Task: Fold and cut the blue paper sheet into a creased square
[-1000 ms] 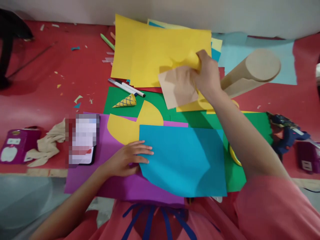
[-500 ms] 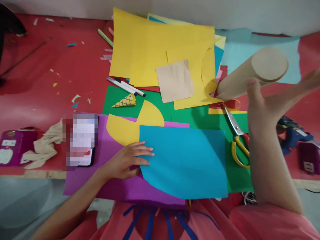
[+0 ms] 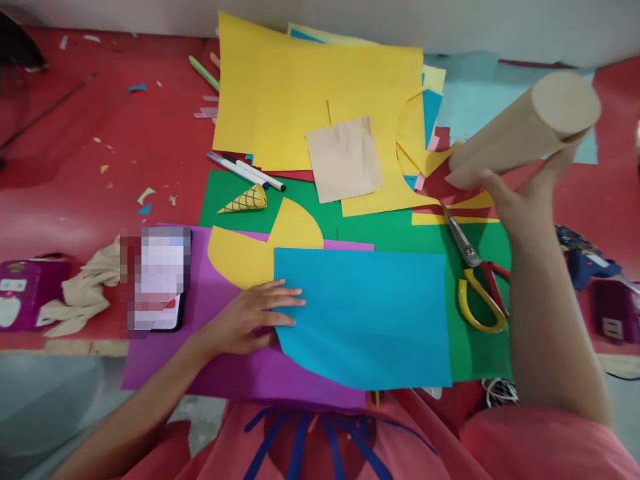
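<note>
The person's right hand (image 3: 520, 193) was wrapped around a rolled tube of brown paper (image 3: 525, 130), fingers curled under it and thumb against its far end, holding it tilted above the red floor (image 3: 100, 167) at the right of the scene. The left hand (image 3: 253, 317) lay flat, fingers stretched out and not gripping, its tips resting on the left edge of the blue sheet (image 3: 365, 313), which lay over a purple sheet (image 3: 210, 347) and a green sheet (image 3: 475, 353) near the person.

The roll seemed held only from below and near one end, so it could have slipped from the grasp or begun to unroll if the fingers loosened. Its lower end hung just above the loose yellow strips (image 3: 470, 207) and the scissors (image 3: 475, 280), and a swing of the forearm could have dragged those strips or knocked the scissors across the green sheet. The forearm crossed right beside the scissors' handles, so lowering it carelessly might have caught them.

The small brown square (image 3: 345, 160) rested loose on the yellow sheets (image 3: 280, 100) farther away, and a brush from the tube could have shifted it. The blue sheet was pinned only at its left edge; a nudge on the right could have swivelled it out of line.
</note>
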### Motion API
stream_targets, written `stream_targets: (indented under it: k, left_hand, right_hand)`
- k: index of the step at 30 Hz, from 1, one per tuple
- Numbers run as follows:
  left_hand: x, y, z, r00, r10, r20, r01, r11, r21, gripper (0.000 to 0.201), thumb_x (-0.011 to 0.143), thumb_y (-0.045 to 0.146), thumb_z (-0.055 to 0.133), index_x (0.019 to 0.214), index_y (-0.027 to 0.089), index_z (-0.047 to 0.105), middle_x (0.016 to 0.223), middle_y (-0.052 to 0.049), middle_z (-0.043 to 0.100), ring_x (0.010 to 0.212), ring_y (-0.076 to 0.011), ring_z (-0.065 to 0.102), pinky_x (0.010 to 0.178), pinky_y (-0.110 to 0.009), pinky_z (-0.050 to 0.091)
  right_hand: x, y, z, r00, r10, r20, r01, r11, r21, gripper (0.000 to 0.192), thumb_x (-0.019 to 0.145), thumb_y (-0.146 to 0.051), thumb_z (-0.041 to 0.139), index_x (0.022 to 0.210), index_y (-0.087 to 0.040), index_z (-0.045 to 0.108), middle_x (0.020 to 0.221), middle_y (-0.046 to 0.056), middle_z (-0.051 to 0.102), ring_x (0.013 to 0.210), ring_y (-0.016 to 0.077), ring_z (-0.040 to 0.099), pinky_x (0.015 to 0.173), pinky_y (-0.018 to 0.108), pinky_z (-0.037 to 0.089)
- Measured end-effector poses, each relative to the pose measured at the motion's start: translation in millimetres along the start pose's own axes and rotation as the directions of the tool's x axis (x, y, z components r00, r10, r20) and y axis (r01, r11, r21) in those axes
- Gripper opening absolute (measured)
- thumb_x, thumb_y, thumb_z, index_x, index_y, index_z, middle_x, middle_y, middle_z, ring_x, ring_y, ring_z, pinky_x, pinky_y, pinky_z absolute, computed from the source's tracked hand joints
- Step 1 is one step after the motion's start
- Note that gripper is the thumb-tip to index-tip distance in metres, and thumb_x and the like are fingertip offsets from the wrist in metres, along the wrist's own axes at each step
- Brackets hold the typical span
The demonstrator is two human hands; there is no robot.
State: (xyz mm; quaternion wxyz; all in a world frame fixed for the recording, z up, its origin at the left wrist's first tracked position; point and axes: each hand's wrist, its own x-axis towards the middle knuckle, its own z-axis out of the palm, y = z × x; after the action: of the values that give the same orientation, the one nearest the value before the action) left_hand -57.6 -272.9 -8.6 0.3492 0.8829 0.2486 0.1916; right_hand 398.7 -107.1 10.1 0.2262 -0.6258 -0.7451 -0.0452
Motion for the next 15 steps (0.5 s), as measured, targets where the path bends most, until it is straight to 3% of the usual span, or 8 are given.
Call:
stream_targets:
  k: [1,3,5,7,11,15]
  left_hand:
    - [0,0,0.0,1.000,-0.006,0.001,0.006,1.000,0.000,0.030,0.088,0.016,0.047,0.115,0.025,0.060,0.129,-0.009,0.064,0.133,-0.0227,0.049,0.111,-0.049,0.038]
    - [-1,0,0.6,1.000,-0.006,-0.001,0.006,1.000,0.011,0.031,0.087,0.014,0.048,0.114,0.024,0.060,0.129,-0.009,0.065,0.133,-0.0228,0.049,0.112,-0.049,0.038]
    - [-1,1,2.5,1.000,-0.009,-0.007,0.009,0.999,0.035,0.033,0.086,0.011,0.048,0.113,0.023,0.061,0.129,-0.008,0.064,0.133,-0.0224,0.049,0.113,-0.050,0.037]
    - [-1,2,5.0,0.999,-0.032,-0.022,0.033,0.998,0.058,0.034,0.085,0.009,0.046,0.112,0.023,0.062,0.127,-0.007,0.066,0.132,-0.0211,0.050,0.113,-0.049,0.037]
    - [2,7,4.3,0.994,-0.072,-0.087,0.083,0.988,0.130,0.038,0.087,0.005,0.042,0.113,0.024,0.063,0.118,-0.002,0.071,0.129,-0.0168,0.054,0.114,-0.042,0.036]
    - [2,10,-8.2,0.985,-0.079,-0.154,0.121,0.952,0.281,0.036,0.091,0.010,0.042,0.118,0.026,0.061,0.122,-0.001,0.069,0.126,-0.0154,0.056,0.114,-0.037,0.036]
  right_hand:
    - [-14,-6,-7,0.995,0.098,0.004,-0.098,0.995,-0.021,0.103,0.087,-0.052,0.058,0.152,-0.003,-0.005,0.155,0.036,0.006,0.149,0.0394,0.008,0.114,0.060,0.019]
    - [-47,-22,-21,0.988,0.138,0.068,-0.130,0.985,-0.109,0.102,0.082,-0.057,0.062,0.153,-0.004,0.012,0.157,0.032,0.011,0.148,0.0424,0.010,0.115,0.061,0.018]
    - [-79,-38,-28,0.980,0.103,0.173,-0.084,0.990,-0.114,0.075,0.085,-0.054,0.058,0.146,-0.016,0.038,0.144,0.025,0.046,0.135,0.0420,0.041,0.106,0.059,0.037]
    - [-104,-46,-28,0.968,0.113,0.223,-0.088,0.989,-0.116,0.060,0.086,-0.052,0.056,0.136,-0.019,0.051,0.124,0.023,0.063,0.116,0.0423,0.058,0.093,0.056,0.049]
    - [-121,-34,-16,0.982,0.177,0.068,-0.169,0.980,-0.102,0.038,0.085,-0.044,0.056,0.113,-0.022,0.068,0.102,0.018,0.068,0.097,0.0394,0.063,0.084,0.051,0.051]
    - [-116,-15,-13,0.977,0.212,0.037,-0.207,0.972,-0.111,0.035,0.084,-0.042,0.058,0.111,-0.026,0.072,0.092,0.015,0.067,0.089,0.0375,0.064,0.079,0.051,0.052]
